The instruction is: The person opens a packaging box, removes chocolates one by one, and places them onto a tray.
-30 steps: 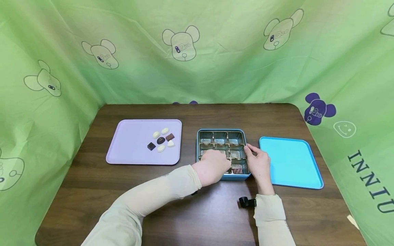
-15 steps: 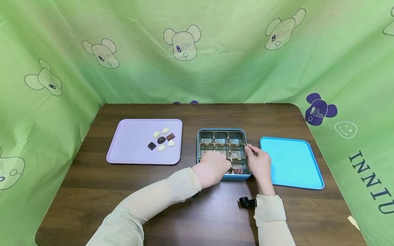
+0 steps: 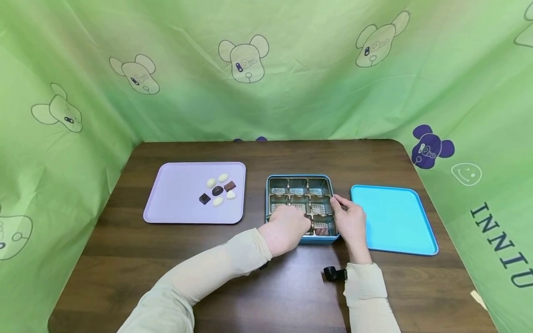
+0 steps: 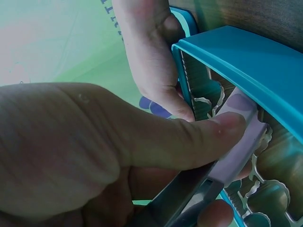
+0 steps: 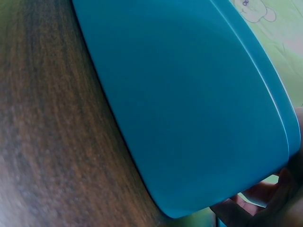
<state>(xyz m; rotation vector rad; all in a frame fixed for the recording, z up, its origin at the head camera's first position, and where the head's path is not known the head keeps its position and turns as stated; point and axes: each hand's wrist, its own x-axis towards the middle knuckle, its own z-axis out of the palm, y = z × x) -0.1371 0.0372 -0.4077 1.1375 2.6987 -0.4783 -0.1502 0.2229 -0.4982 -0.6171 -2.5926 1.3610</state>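
A teal box [image 3: 268, 199] with a gold compartment insert sits in the middle of the brown table. My left hand [image 3: 296, 223] hovers over its front row and pinches pale lilac tongs [image 4: 239, 144] under the thumb [image 4: 189, 137], with the tips down inside the box [image 4: 246, 52]. One brown chocolate [image 3: 321, 227] lies in the front right compartment. My right hand [image 3: 347, 215] grips the box's right wall, and the right hand [image 4: 151, 56] also shows in the left wrist view, fingers curled over the rim.
A lilac tray [image 3: 175, 203] at the left carries several white and dark chocolates [image 3: 218, 190]. The teal lid [image 3: 393, 222] lies flat to the right of the box; the lid [image 5: 180, 104] fills the right wrist view. Green cloth walls enclose the table [image 3: 270, 296].
My left hand has edged slightly toward the box's front edge. The right hand, box and trays have not moved.
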